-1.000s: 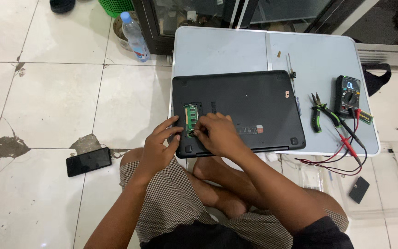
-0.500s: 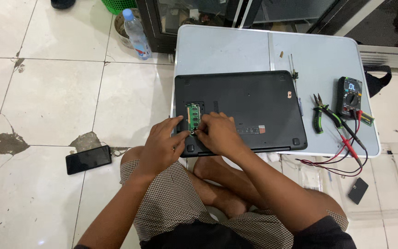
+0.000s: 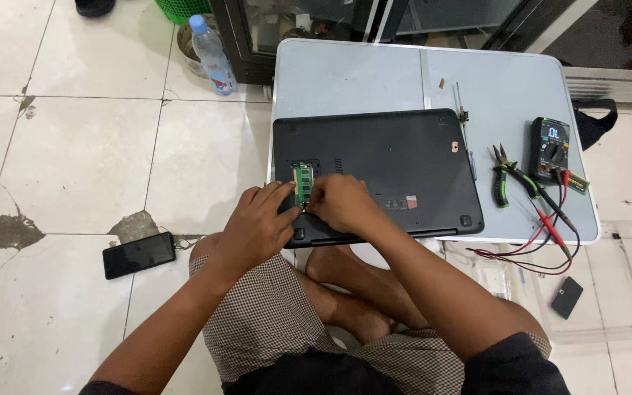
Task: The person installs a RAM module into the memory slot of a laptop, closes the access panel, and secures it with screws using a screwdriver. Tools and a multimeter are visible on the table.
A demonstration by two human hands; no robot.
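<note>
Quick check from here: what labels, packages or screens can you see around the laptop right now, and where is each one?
Multimeter: right side of the table, black body, small pale rectangular screen at its top.
Sticker: on the upturned black laptop, beside the right hand, small, white and red.
Water bottle: on the floor left of the table, clear, blue cap, blue, white and red label.
Phone: on the floor by the left hand, dark screen.

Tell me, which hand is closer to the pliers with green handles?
Right. The right hand sits on the laptop, on the side nearer the pliers; the left hand is farther away.
</note>
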